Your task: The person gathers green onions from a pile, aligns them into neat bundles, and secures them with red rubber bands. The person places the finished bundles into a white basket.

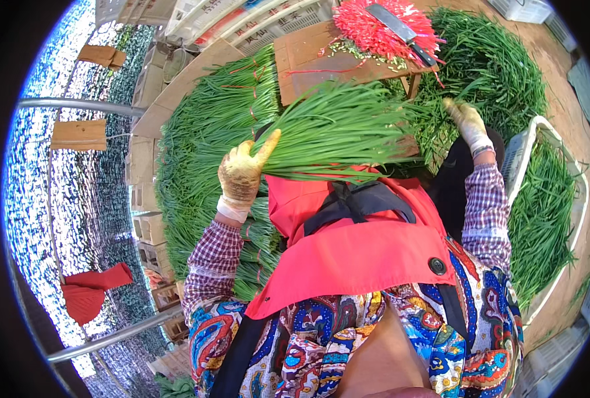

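Note:
My left hand [243, 171], in a stained, yellow-coated glove, grips a thick bunch of green leaves, which look like garlic chives [335, 132], near its left end. The leaf tips fan out to the right over my lap. My right hand [466, 122], in a similar glove, is away to the right, beside loose leaves near the table's corner; whether its fingers hold any leaf cannot be told. On the wooden table [305, 57] lies a heap of pink-red ties [359, 25] with a black-handled cleaver [392, 24] on top. Tied bunches of chives [215, 119] are stacked at the left.
A large pile of loose chives [494, 69] lies at the upper right. A white plastic basket [584, 194] holding more leaves stands at my right. Stacked white crates [270, 25] stand behind the table. Concrete blocks [143, 194] and metal poles [83, 105] border the left side.

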`<state>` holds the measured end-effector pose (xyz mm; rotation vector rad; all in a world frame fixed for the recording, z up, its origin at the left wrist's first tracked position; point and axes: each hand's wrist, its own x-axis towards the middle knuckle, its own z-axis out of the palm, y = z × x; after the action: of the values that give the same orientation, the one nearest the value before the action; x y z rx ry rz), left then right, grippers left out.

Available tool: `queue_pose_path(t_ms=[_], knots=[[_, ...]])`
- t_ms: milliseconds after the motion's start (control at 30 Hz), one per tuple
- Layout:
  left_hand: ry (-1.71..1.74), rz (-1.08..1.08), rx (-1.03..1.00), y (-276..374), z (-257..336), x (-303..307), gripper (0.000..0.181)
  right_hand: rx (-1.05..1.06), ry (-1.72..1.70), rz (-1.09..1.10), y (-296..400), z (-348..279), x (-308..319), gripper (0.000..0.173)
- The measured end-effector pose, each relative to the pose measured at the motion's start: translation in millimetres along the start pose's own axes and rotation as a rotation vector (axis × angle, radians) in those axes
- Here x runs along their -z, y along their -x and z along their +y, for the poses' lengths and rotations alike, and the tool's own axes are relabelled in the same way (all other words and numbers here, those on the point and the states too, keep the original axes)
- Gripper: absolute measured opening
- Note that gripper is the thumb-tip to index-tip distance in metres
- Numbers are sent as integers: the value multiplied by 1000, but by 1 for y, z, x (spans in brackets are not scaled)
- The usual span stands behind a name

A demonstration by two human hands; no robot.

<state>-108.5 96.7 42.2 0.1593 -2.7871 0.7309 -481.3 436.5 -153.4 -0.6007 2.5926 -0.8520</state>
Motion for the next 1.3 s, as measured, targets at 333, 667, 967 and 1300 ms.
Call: queue_pose_path(t_ms=[333,667,967,1300], knots=[[74,-10,-76,-15,18,15,60,1192,-80,127,101,-240,-2,39],[-109,59,-22,-6,-17,16,69,431,293,-42,56,-77,-1,33],[157,233,125,-50,15,0,75,540,-1097,-1259,162,-231,-12,63],[1177,348,445,-109,150,-37,86,244,-1902,-246,79,-236,-41,47]])
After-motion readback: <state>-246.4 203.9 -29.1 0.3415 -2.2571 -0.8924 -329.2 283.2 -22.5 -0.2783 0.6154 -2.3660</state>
